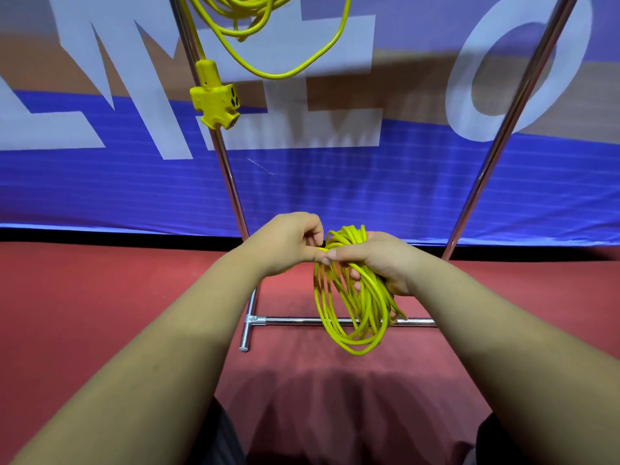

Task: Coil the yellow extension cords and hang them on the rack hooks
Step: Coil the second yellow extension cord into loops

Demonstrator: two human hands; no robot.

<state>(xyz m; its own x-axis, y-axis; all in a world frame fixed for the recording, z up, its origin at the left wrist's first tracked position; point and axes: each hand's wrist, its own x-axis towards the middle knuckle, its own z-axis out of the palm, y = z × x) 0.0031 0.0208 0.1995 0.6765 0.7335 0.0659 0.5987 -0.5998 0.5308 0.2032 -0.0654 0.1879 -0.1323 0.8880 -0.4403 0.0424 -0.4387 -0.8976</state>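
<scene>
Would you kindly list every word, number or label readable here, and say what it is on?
"M", "O": big white letters on the blue and brown banner behind the shiny metal rack; cropped, no whole word reads.
The shape between them: unclear.
The hanging yellow plastic outlet block: socket slots only, no text.
The yellow coiled extension cord: no text.

A red carpeted floor (100, 297) stretches below us, bearing the chrome rack (226, 169). Its foot bar (249, 327) and cross rail (288, 320) lie flat on the carpet. A blue banner (100, 182) backs the far edge.
</scene>
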